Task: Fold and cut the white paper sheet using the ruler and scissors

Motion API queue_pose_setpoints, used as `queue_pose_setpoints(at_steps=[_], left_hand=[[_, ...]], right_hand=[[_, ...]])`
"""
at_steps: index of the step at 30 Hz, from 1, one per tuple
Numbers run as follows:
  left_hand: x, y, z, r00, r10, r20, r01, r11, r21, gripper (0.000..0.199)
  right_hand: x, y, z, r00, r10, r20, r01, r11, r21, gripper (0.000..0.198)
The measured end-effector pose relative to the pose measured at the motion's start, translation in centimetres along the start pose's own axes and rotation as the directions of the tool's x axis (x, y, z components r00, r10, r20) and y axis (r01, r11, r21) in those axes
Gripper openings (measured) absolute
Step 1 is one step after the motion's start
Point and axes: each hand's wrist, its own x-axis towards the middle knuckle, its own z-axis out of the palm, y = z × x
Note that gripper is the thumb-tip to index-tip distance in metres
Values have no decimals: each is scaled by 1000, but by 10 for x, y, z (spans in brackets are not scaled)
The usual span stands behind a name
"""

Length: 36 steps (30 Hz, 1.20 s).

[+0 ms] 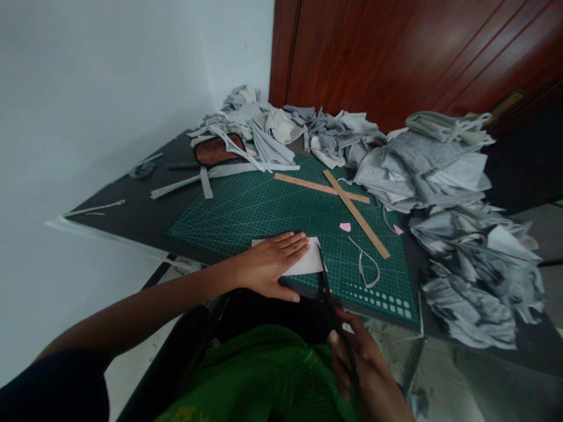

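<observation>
Here, scissors (326, 287) across pale sheet (311, 262).

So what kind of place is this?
Probably a sewing or craft workspace. You can tell from the green cutting mat with its printed grid, the scissors in the right hand, and the heaps of grey cloth.

1. Two wooden rulers (358, 217), crossed in a lopsided X on the green cutting mat (211, 225).
2. Couple of tiny pink scraps (345, 227) near them, plus a thin curled strip (373, 283).
3. Brown pad (216, 150) with dark edging, pale strips lying partly over it.
4. Messy grey-and-white scrap heaps (422, 170) along the counter's (136, 217) back and right.
5. Reddish wood door (373, 53) behind, pale wall (109, 76) left.
</observation>
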Motion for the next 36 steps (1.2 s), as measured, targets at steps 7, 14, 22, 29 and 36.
queue_pose_setpoints(at_steps=[7, 14, 22, 29, 36], left_hand=[[0, 0, 0, 1000, 12, -12, -12, 1000, 11, 113], [0, -1, 2, 999, 21, -28, -20, 1000, 14, 114], [0, 1, 6, 998, -35, -59, 37, 999, 37, 125], [0, 0, 2, 999, -25, -37, 26, 999, 36, 123], [-1, -1, 5, 998, -12, -57, 13, 1000, 22, 123]], right_hand=[[2, 5, -5, 1000, -16, 26, 17, 1000, -21, 70], [2, 5, -3, 1000, -19, 10, 19, 1000, 13, 67], [4, -3, -5, 999, 31, 19, -33, 994, 101, 61], [20, -15, -13, 991, 35, 127, -35, 999, -2, 62], [18, -24, -10, 993, 43, 106, -44, 999, -2, 60]])
